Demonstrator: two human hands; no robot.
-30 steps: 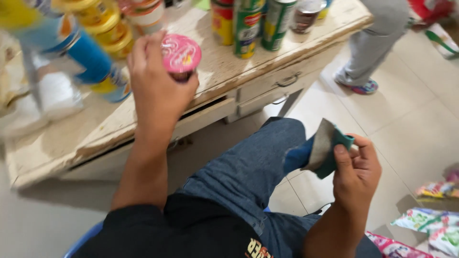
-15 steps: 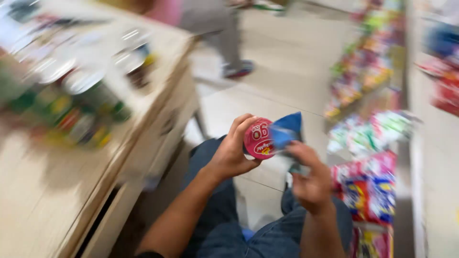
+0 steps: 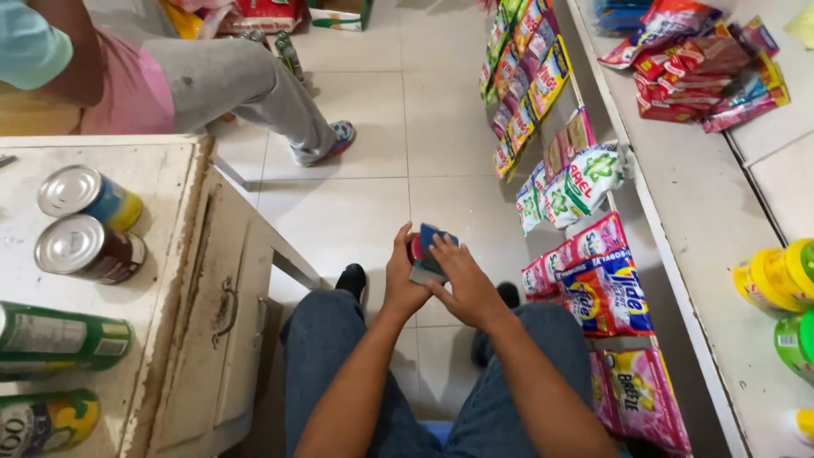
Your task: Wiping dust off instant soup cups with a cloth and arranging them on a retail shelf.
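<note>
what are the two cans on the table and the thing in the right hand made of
Cans: metal, it seems; their flat tops are bare, silvery and shiny, with printed colour on the sides.
Pad under the right hand: probably a soft sponge or cloth, matte blue with a grey lower layer; too small to be sure.
Table: painted wood, cream, worn and chipped along the edge.

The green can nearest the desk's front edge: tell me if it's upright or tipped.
Tipped: the green can lies on its side on the desk.

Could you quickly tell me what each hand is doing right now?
Left hand: closed around a small pink-lidded can.
Right hand: pressing a blue cloth on it.
</note>
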